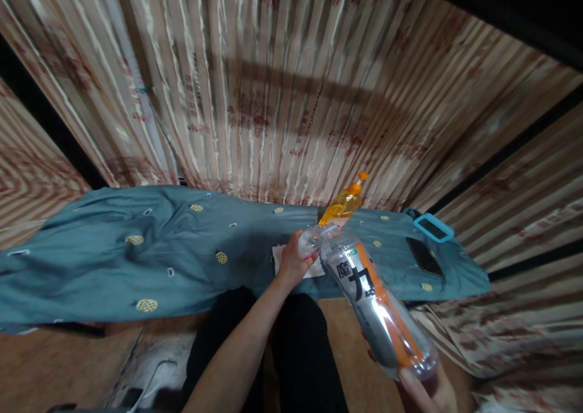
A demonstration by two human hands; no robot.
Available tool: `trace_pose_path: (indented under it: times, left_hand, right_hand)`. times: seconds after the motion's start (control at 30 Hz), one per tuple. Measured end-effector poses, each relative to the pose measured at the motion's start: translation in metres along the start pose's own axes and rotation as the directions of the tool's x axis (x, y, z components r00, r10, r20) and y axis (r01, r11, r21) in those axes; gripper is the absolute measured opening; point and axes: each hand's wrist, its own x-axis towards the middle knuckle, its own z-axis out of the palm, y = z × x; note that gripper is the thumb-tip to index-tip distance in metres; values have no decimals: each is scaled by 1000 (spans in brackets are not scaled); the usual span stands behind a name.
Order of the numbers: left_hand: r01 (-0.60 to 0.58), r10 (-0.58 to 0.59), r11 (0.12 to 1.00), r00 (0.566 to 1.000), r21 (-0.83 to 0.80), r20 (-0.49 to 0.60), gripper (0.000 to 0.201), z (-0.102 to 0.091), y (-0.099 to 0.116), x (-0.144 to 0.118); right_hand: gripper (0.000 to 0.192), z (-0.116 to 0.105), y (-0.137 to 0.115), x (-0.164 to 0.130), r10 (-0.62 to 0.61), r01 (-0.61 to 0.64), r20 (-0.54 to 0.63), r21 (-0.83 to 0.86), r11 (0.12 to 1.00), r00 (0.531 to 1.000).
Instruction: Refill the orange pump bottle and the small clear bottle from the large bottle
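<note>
A clear plastic bottle (378, 300) with a silver and orange label lies tilted between my hands, neck pointing away from me. My right hand (428, 392) grips its base at the lower right. My left hand (294, 258) is closed around the neck and cap end. Whether the cap is on is hidden by my fingers. Just behind the neck stands an orange pump bottle (342, 205) on a teal cloth (159, 249).
A white tissue (280, 261) lies on the cloth under my left hand. A blue-framed device (433, 227) and a black phone (423, 255) rest at the cloth's right end. Striped curtains (273, 85) hang behind. My dark trousers (300, 352) are below.
</note>
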Motion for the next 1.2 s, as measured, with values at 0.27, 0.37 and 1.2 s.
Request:
trace_pose_path:
  times: [0.27,0.37,1.2]
  left_hand:
    - [-33,32,999,999,-15,-15,57,0,3,-1]
    - [-38,37,999,999,-26,-9,56,0,3,-1]
    - [-70,69,997,997,-23,-47,60,5,-5,-1]
  right_hand:
    - [88,8,-12,-4,-21,21,4,87,996,1000]
    - [85,8,-14,-4,-21,21,-8,64,998,1000]
    - [82,30,-67,-22,19,-15,-30,131,991,999]
